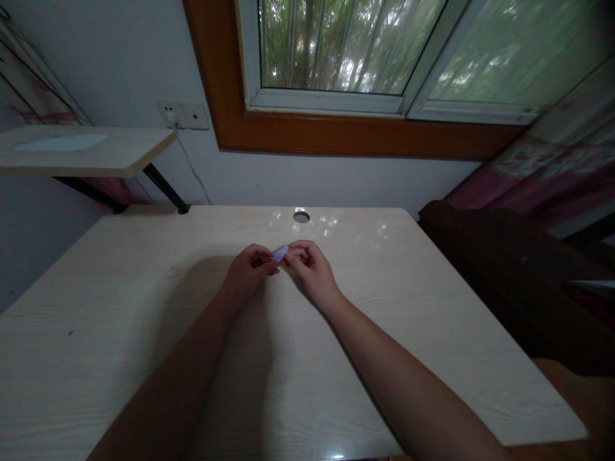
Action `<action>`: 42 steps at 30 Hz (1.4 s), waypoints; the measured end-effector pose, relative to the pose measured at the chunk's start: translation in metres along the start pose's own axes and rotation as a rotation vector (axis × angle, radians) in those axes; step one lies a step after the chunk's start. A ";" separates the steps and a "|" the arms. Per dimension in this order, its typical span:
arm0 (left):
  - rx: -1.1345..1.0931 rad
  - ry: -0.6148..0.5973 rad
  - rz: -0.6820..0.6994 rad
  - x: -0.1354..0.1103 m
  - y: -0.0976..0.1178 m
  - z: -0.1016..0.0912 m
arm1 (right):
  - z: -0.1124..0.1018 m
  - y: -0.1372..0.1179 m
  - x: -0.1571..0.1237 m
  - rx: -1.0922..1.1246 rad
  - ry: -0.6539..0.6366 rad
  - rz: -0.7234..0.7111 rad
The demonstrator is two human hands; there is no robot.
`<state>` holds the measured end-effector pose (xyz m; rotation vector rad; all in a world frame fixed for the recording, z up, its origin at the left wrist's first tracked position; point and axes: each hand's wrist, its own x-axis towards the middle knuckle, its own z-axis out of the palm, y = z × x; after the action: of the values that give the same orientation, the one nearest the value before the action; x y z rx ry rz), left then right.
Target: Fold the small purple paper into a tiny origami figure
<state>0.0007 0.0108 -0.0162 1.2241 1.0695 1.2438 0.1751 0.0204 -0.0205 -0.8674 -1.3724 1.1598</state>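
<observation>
Between my two hands is a small, flat, pale purple piece point(280, 253), too small for me to tell its kind. My left hand point(250, 266) pinches its left end with thumb and fingers. On the other side, my right hand point(310, 266) has its fingertips closed on the right end. Both hands are just above the pale wood-grain desk point(307, 358), toward its far side. The fingers cover parts of the piece.
A round cable hole point(301, 217) lies beyond my hands near the desk's back edge. At left stands a raised shelf point(144, 150) on black legs, a paper point(62, 142) on it. A white cord point(192, 166) hangs from the wall socket point(182, 115). Dark furniture point(519, 275) borders the right side.
</observation>
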 end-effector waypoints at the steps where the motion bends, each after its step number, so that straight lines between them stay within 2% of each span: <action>1: 0.001 0.010 0.008 0.000 0.001 0.000 | 0.000 0.001 0.001 0.019 0.003 0.003; 9: 0.030 -0.009 0.047 0.000 -0.005 0.001 | 0.002 0.008 0.003 0.058 -0.011 0.052; 14: 0.080 -0.001 0.025 -0.001 -0.003 0.002 | 0.002 0.008 0.004 0.070 0.001 0.049; 28: -0.010 -0.029 -0.030 -0.002 0.003 0.004 | 0.001 0.006 0.006 0.105 0.024 0.098; 36: 0.091 -0.061 0.018 -0.001 -0.003 0.001 | 0.001 0.006 0.006 0.077 0.020 0.090; 42: 0.120 -0.071 0.022 -0.001 0.001 0.002 | 0.001 0.004 0.004 0.079 0.018 0.095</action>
<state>0.0023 0.0096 -0.0149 1.3646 1.0942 1.1581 0.1733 0.0256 -0.0236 -0.8925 -1.2733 1.2675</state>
